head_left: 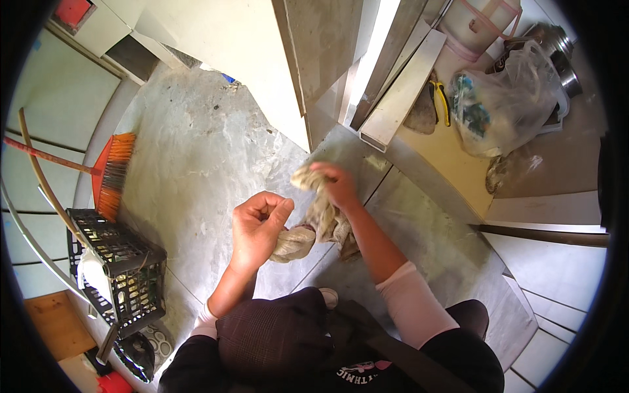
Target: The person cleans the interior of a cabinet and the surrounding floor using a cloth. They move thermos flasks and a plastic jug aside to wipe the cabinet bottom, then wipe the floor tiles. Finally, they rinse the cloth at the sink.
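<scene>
A bunched beige cloth, twisted and partly blurred, hangs in front of me above the tiled floor. My right hand grips its upper end, with a folded part sticking out to the left of the fingers. My left hand is half curled, its thumb tip by the forefinger; whether it pinches anything cannot be made out. Just beneath the left hand lies a rounded, knitted-looking beige bundle with a dark reddish edge. Whether this bundle joins the cloth is unclear.
A black plastic crate and an orange-bristled broom stand at left. A white panel edge juts in ahead. At upper right are a rectangular metal tube, yellow-handled pliers, a trowel-like blade and a clear plastic bag.
</scene>
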`<state>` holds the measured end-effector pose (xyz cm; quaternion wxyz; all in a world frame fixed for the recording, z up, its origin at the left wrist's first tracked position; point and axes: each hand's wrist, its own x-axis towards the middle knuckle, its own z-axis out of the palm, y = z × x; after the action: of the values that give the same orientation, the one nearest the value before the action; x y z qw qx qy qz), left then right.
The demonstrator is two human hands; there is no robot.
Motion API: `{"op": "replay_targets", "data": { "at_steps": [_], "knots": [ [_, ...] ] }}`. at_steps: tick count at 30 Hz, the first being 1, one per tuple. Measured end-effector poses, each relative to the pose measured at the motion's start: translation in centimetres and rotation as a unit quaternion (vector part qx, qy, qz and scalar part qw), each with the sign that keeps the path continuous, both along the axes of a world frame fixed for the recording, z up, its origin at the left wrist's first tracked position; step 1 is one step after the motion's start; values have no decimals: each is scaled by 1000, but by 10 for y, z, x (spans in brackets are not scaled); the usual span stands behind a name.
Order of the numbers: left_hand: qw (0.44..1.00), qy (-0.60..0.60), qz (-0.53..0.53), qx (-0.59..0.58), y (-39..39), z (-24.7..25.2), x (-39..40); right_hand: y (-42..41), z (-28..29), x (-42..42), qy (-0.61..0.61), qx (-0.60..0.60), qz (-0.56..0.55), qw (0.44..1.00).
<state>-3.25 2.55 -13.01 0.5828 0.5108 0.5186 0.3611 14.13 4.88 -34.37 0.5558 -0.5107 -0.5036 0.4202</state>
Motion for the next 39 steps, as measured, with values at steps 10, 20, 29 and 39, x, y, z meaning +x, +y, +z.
{"op": "replay_targets", "data": {
  "at_steps": [10, 20, 29, 39],
  "knots": [
    [998, 51, 9, -25, -2, -3, -16, 77, 50, -28, -53, 100, -324, 939],
    [999, 13, -24, -21, -1, -3, -2, 48, 0, -8, -398, 0, -137, 907],
    [1000, -17, -17, -6, -11, 3, -1, -65, 21, -6, -449, 47, 59, 890],
    [1000, 2, -9, -18, -7, 0, -14, 50, 67, 65, -893, 259, -90, 357]
  ]
}}
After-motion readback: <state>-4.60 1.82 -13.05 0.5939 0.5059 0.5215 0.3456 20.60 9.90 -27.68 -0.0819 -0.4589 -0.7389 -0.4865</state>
